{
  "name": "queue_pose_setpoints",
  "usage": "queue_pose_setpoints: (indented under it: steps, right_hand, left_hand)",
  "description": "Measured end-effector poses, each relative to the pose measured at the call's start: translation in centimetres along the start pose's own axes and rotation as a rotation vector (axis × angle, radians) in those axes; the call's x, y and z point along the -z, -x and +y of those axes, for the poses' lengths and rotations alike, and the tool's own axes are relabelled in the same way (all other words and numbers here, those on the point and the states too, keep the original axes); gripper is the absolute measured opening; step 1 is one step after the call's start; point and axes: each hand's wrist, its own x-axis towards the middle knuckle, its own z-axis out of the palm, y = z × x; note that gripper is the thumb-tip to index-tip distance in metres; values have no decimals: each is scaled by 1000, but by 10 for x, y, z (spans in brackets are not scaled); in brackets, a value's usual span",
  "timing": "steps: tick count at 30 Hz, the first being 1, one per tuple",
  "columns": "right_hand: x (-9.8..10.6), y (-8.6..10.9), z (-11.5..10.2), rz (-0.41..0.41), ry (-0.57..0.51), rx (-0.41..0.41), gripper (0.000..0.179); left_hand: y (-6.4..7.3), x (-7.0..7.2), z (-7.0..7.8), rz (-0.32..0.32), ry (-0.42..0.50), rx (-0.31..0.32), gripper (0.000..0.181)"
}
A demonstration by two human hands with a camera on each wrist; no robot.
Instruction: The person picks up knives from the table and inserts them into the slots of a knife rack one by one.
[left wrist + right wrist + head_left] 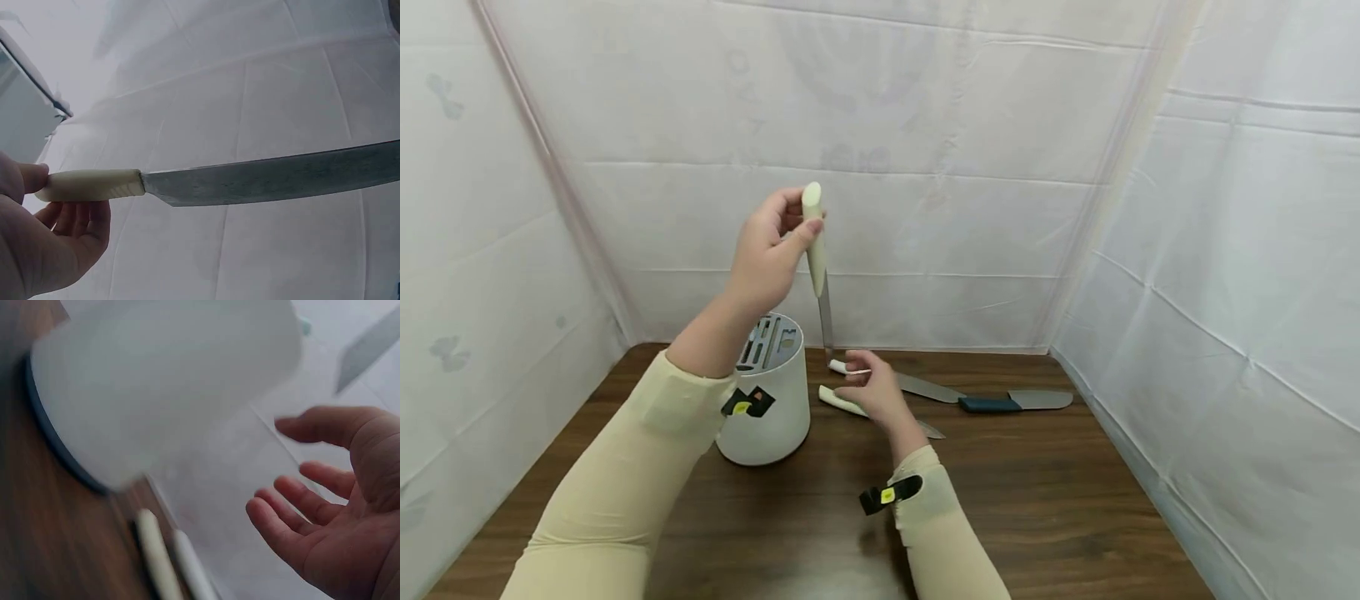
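My left hand (767, 250) grips the cream handle of a kitchen knife (816, 258), raised with its blade pointing down. In the left wrist view the thumb and fingers hold the end of that handle, and the long blade (269, 178) runs off to the right. My right hand (880, 392) is over the table near two knives, its fingers apart and holding nothing. Under it lie a cream-handled knife (842, 402) and a white-handled knife (932, 388), both partly hidden by the hand. The right wrist view shows both handles below the right hand (337, 500).
A white round knife block (767, 425) with a slotted grey top stands left of the knives, beneath my left forearm. A dark-handled knife with a broad blade (1041, 400) lies at the right on the wooden table (1037, 500). White sheeting (925, 250) encloses the back and sides.
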Motion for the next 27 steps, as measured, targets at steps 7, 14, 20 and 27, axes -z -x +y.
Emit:
queue_pose_setpoints:
  steps: [7,14,20,27]
  right_hand:
    - [-51,3,2,-81,-2,25,111]
    - [-81,12,11,-136,109,29,137]
    - [-96,16,21,-94,125,28,142]
    - [-101,15,31,-88,125,27,139]
  left_hand:
    - [-2,15,1,82,77,-25,36]
    - [2,30,6,158,68,-67,34]
    - [1,46,11,204,118,-67,26]
    - [1,53,15,230,171,-68,25]
